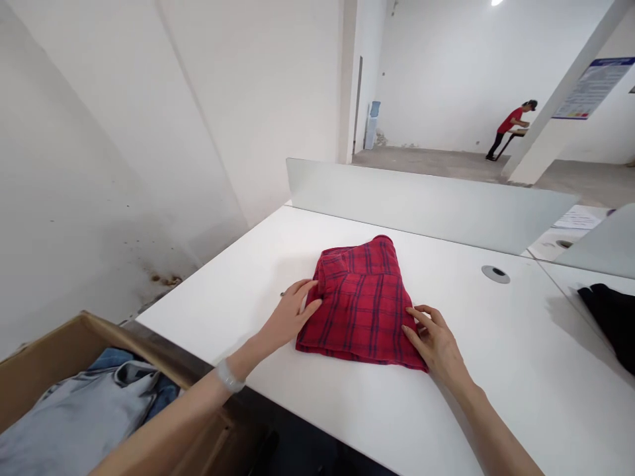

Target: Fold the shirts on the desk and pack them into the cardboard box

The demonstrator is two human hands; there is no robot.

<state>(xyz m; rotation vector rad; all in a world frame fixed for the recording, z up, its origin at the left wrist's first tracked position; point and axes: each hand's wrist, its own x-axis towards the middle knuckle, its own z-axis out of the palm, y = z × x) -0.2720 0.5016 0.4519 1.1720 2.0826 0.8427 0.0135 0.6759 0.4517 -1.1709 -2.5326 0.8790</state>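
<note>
A folded red shirt with dark plaid lines (364,304) lies on the white table (248,264), its narrower end pointing away from me. At its left edge is my left hand (292,311), fingers stretched and thumb apart, with the tips touching the cloth. My right hand (436,344) rests against the lower right edge, its thumb and fingers spread apart on the fabric. Neither hand lifts the shirt, which stays flat on the tabletop. A pale band (229,375) circles my left wrist.
An open cardboard box (54,340) with grey and blue clothes (84,416) stands at lower left. A low divider (421,201) runs along the table's far edge. Black cloth (610,317) lies at right, beyond a round cable hole (495,274). A person (510,122) stands far back.
</note>
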